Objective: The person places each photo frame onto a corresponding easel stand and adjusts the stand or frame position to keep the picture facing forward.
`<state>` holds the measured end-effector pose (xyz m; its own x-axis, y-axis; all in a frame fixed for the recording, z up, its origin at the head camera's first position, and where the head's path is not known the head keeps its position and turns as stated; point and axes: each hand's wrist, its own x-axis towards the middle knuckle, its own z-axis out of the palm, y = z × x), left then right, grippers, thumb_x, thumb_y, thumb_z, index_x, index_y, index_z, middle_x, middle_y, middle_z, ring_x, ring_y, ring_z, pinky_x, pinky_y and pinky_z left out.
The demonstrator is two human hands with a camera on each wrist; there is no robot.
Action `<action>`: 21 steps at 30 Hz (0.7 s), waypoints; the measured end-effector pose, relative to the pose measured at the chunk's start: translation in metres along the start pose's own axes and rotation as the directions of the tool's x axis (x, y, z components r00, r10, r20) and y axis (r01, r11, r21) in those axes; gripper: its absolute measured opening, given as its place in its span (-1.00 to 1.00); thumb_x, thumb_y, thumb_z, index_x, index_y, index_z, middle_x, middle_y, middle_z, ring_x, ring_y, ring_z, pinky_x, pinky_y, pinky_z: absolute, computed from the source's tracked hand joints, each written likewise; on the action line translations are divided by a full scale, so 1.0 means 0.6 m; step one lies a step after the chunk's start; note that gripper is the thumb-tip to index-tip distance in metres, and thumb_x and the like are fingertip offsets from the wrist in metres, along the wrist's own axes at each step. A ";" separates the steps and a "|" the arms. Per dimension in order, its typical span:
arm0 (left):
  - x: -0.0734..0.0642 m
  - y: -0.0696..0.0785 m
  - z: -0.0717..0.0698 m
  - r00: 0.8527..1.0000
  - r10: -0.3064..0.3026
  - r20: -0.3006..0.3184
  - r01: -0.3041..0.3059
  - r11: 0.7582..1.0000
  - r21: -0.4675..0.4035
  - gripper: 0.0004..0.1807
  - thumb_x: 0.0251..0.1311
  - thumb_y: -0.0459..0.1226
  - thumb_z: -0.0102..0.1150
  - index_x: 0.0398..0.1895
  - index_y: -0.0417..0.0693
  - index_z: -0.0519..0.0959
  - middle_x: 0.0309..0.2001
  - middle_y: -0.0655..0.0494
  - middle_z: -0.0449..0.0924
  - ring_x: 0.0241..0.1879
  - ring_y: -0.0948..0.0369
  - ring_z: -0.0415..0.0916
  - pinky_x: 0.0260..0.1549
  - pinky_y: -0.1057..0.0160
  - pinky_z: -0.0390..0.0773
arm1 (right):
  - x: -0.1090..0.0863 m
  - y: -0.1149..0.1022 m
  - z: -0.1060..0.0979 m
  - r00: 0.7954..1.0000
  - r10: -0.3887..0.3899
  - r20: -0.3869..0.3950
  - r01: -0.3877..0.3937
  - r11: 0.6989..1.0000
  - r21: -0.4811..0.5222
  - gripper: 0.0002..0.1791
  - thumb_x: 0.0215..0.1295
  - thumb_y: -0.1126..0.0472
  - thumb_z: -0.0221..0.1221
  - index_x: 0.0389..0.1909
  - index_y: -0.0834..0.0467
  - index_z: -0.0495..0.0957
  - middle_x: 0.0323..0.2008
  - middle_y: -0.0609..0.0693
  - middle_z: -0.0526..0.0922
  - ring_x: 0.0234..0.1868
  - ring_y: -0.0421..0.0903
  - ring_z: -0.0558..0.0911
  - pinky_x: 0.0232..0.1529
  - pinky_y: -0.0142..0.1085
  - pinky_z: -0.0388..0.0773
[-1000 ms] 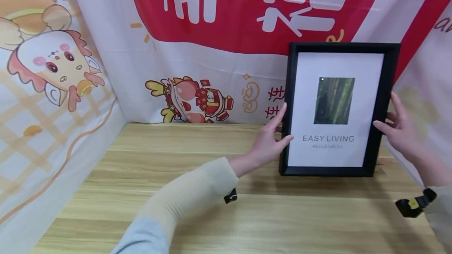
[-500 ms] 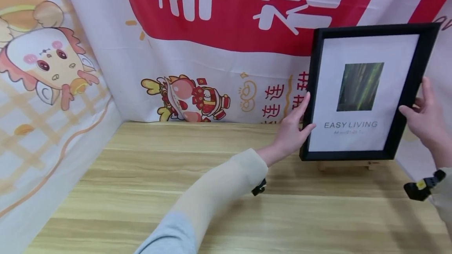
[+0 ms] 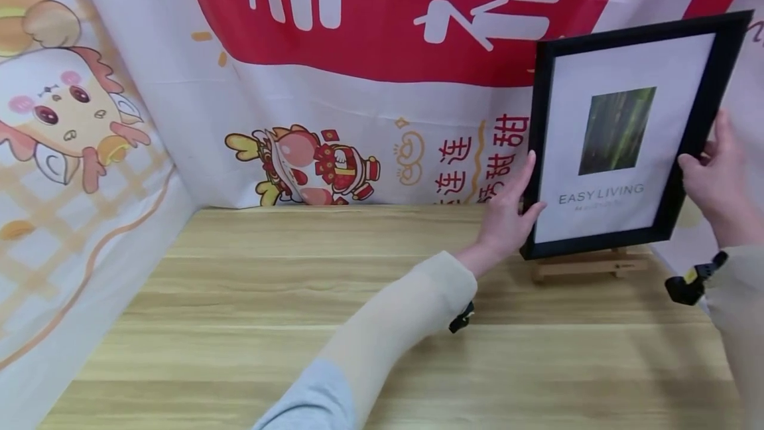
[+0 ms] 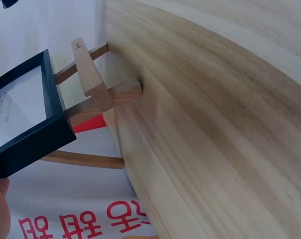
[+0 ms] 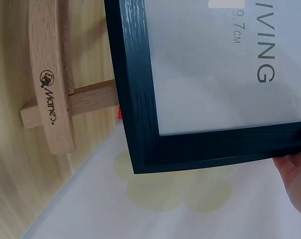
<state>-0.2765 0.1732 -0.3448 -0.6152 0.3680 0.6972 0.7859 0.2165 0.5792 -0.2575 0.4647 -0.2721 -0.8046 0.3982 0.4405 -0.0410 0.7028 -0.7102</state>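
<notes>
Both hands hold a black picture frame (image 3: 627, 138) with a white "EASY LIVING" insert and a small green picture. My left hand (image 3: 504, 214) grips its left side, thumb at the front; my right hand (image 3: 719, 181) grips the right side. Tilted, right side higher, the frame stands in front of a small wooden easel (image 3: 587, 265), mostly hidden behind it. In the left wrist view, a gap separates the frame's lower edge from the easel's ledge (image 4: 90, 74). The right wrist view shows the ledge with a printed logo beside the frame's corner.
The easel stands on a wood-grain table (image 3: 298, 297) near its back right. Behind hangs a white and red cloth (image 3: 370, 105) with cartoon prints and characters. Another printed cloth (image 3: 77, 217) borders the left side.
Both hands have carried the picture frame up and to the right, and its right side has tipped higher. The easel's ledge has come into view below it.
</notes>
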 end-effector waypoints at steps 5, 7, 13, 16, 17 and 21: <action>0.002 -0.009 0.014 0.998 0.055 0.010 -0.055 0.998 0.019 -0.11 0.29 -0.36 0.19 0.56 -0.06 -0.11 0.50 0.12 -0.03 0.35 0.35 0.15 0.16 0.59 0.23 | -0.004 0.024 0.004 1.000 -0.001 -0.022 0.001 1.000 0.020 -0.11 0.38 0.44 -0.20 0.50 -0.40 -0.27 0.47 0.07 0.10 0.19 -0.22 0.37 0.20 -0.34 0.38; 0.002 -0.013 0.018 0.997 0.079 0.007 -0.079 0.997 0.013 -0.11 0.27 -0.38 0.20 0.55 -0.09 -0.09 0.49 0.07 0.02 0.39 0.37 0.03 0.25 0.54 0.11 | -0.009 0.033 0.005 1.000 -0.002 -0.017 0.003 0.999 0.033 -0.09 0.37 0.45 -0.18 0.50 -0.40 -0.26 0.42 0.15 0.18 0.10 -0.24 0.42 0.07 -0.47 0.40; -0.003 -0.022 0.026 0.998 0.063 0.025 -0.063 0.998 0.004 -0.10 0.26 -0.40 0.21 0.56 -0.07 -0.10 0.48 0.04 0.05 0.39 0.33 0.08 0.26 0.52 0.10 | -0.017 0.050 0.014 1.000 0.020 0.012 -0.020 0.999 0.030 -0.11 0.39 0.42 -0.16 0.52 -0.29 -0.33 0.47 0.15 0.09 0.05 -0.29 0.40 0.03 -0.53 0.39; -0.003 -0.026 0.027 0.999 0.026 0.044 -0.026 1.000 0.006 -0.08 0.28 -0.38 0.19 0.57 0.00 -0.14 0.49 0.11 0.02 0.39 0.37 0.05 0.26 0.53 0.09 | -0.016 0.057 0.020 1.000 0.000 0.000 0.000 1.000 0.022 -0.12 0.37 0.43 -0.15 0.53 -0.22 -0.29 0.48 0.13 0.06 0.02 -0.31 0.40 -0.01 -0.56 0.38; -0.002 -0.027 0.027 0.999 0.016 0.049 -0.016 1.000 0.008 -0.07 0.28 -0.37 0.19 0.57 0.03 -0.15 0.50 0.13 0.00 0.39 0.39 0.03 0.26 0.54 0.08 | -0.015 0.059 0.021 1.000 -0.002 0.004 0.002 1.000 0.022 -0.13 0.37 0.43 -0.15 0.54 -0.22 -0.29 0.48 0.14 0.06 0.02 -0.31 0.40 -0.03 -0.57 0.37; 0.003 -0.031 0.027 0.998 -0.022 0.064 0.022 1.000 0.001 -0.05 0.28 -0.37 0.19 0.57 0.09 -0.18 0.51 0.20 -0.07 0.40 0.43 -0.05 0.27 0.55 0.03 | -0.009 0.067 0.024 0.999 -0.003 0.046 0.000 0.998 0.063 -0.12 0.38 0.43 -0.14 0.53 -0.27 -0.26 0.49 0.09 0.03 0.01 -0.30 0.38 -0.16 -0.67 0.35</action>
<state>-0.2910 0.1846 -0.3614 -0.6273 0.4205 0.6555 0.7720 0.2253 0.5943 -0.2633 0.4822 -0.3108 -0.8308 0.3686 0.4170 -0.0784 0.6643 -0.7433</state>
